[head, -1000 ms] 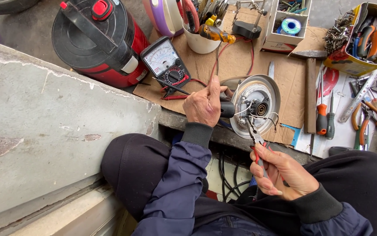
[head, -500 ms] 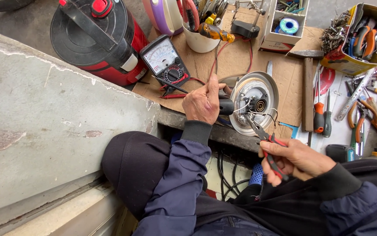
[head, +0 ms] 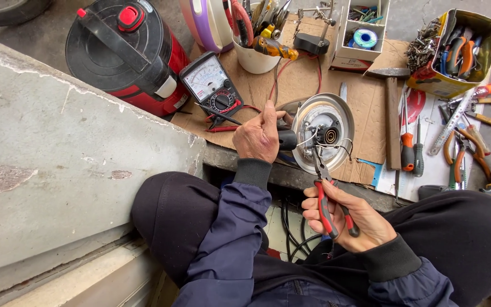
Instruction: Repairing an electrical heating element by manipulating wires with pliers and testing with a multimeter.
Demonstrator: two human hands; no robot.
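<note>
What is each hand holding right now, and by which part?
The right hand holds pliers by their red handles, tips at the kettle base. The left hand grips the black handle of the kettle.

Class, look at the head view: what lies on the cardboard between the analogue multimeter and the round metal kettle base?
In the head view, the left hand lies between the multimeter and the metal kettle base, gripping a black handle.

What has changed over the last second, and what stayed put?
The right hand shifted a little while gripping the red-handled pliers, whose tips remain at the wiring inside the round metal base. The left hand stayed clamped on the black handle. The meter hasn't moved.
</note>
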